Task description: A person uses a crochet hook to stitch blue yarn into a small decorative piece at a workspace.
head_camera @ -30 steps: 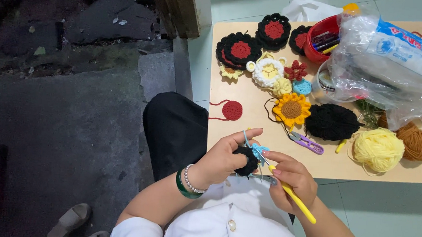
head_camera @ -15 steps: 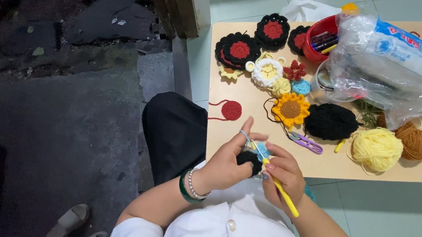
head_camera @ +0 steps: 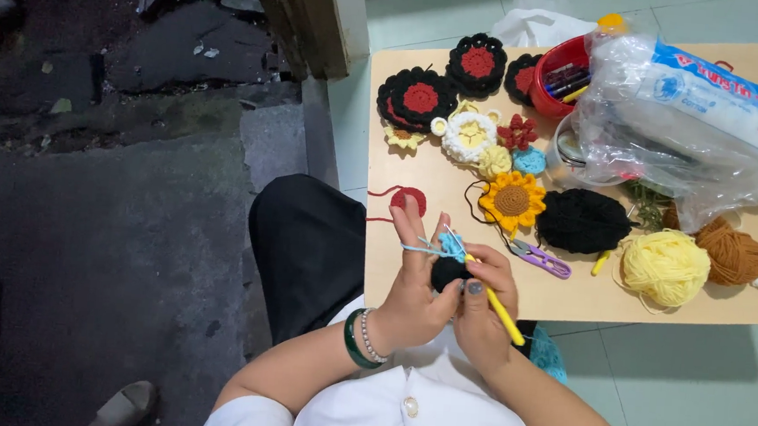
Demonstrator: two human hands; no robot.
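Clear plastic bag point(head_camera: 711, 165) at table's point(head_camera: 569, 297) far right corner; inside, white pkg w/ blue-red label point(head_camera: 708, 89), long, lying flat.

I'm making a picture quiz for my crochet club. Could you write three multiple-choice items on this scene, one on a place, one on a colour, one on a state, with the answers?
1. Where does the crocheted sunflower lie?
A. on the floor
B. on the table, left of the black yarn
C. inside the red cup

2. What colour is the handle of the crochet hook?
A. yellow
B. green
C. white

3. What is the left hand doing?
A. resting flat on the table
B. gripping the scissors
C. pinching the small black crochet piece, with light blue yarn over a raised finger

Answers: 1 B, the sunflower sits on the table beside the black yarn. 2 A, the handle in the right hand is yellow. 3 C, the black crochet piece is held between both hands and the light blue yarn crosses the finger.
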